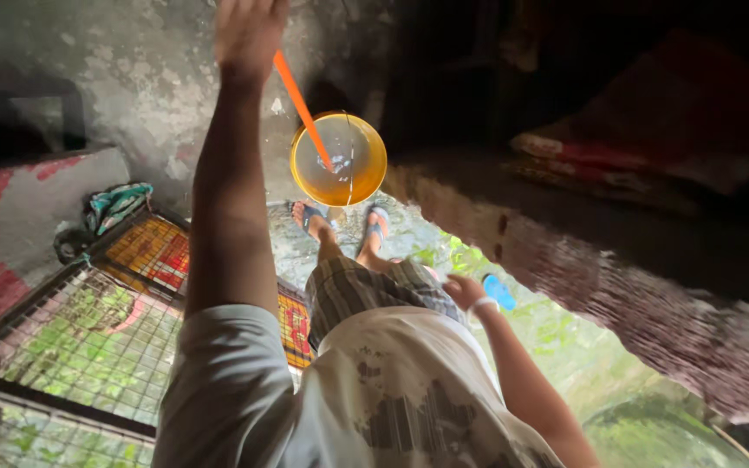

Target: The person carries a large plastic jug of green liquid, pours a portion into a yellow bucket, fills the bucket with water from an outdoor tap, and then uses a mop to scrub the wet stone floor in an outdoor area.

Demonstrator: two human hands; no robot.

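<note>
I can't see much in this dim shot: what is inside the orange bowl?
The orange bowl holds clear water, with the lower end of an orange stick dipped in it. Glare and ripples hide the bottom, so anything lying there cannot be seen.

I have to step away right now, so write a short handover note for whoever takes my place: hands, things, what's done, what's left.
Left hand: raised, gripping the orange rope.
Right hand: low by the hip, next to a small blue object; whether it holds it cannot be told.
Yellow bucket: hangs on the rope above the feet, with some water in it, and is not yet set down.
Wire mesh grate lies to the left.
</note>
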